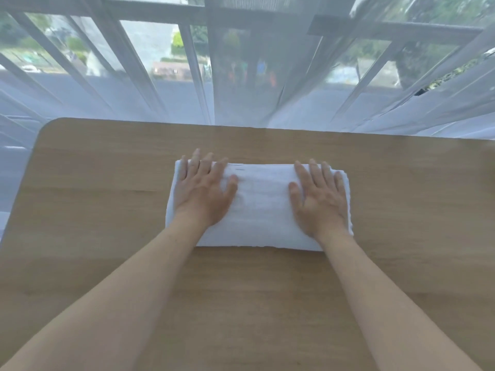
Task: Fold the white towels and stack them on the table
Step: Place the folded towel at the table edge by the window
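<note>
Under both sets of fingers, a folded white towel (pixel 261 207) lies on the wooden table (pixel 107 210), its long side running from one hand to the other. The left hand (pixel 203 194) rests palm-down on the towel's left end, and the right hand (pixel 321 200) does the same on the right end; the fingers (pixel 197 163) of each are spread wide and flat, gripping nothing, with the tips reaching to the towel's far edge. The bare stretch of towel between the two thumbs looks smooth and thick, as if it holds several layers. Judging from this, the step in hand is pressing and flattening a fold just made, so this towel seems close to finished. No other towel and no stack shows anywhere beside or beyond the fingers, so how much of the task remains cannot be told. The next move likely calls for either one more fold, bringing one end across to the other with the edges kept in line, or lifting the bundle without letting the layers slip. Past the fingertips, beyond the table's far edge, hangs a sheer white curtain (pixel 134 97) over a window. No brand, label or writing can be read on the towel or the table.
</note>
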Action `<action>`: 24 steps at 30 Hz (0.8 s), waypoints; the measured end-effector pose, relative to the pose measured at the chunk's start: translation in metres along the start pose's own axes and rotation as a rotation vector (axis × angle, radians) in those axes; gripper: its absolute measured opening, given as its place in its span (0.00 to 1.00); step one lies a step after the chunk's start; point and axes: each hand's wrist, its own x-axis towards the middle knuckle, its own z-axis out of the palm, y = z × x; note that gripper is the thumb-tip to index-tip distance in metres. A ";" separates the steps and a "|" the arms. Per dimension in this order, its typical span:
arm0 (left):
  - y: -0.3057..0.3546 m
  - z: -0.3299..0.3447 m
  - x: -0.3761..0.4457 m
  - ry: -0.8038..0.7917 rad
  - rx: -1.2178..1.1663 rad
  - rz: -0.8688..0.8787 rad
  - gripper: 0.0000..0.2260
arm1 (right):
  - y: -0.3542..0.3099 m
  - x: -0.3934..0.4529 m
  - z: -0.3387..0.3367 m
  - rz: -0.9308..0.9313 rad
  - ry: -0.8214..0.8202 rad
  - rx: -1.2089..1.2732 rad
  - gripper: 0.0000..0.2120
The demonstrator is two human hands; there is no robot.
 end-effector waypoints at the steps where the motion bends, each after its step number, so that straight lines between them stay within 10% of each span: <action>1: -0.008 0.000 0.001 -0.006 -0.016 -0.049 0.26 | 0.013 0.001 0.000 0.052 -0.029 0.011 0.31; 14: -0.044 -0.004 -0.007 -0.024 -0.694 -0.652 0.39 | 0.036 -0.004 -0.016 0.564 -0.082 0.697 0.33; 24: -0.061 0.000 -0.035 0.052 -0.941 -0.728 0.27 | 0.007 -0.006 -0.015 0.710 -0.090 0.757 0.32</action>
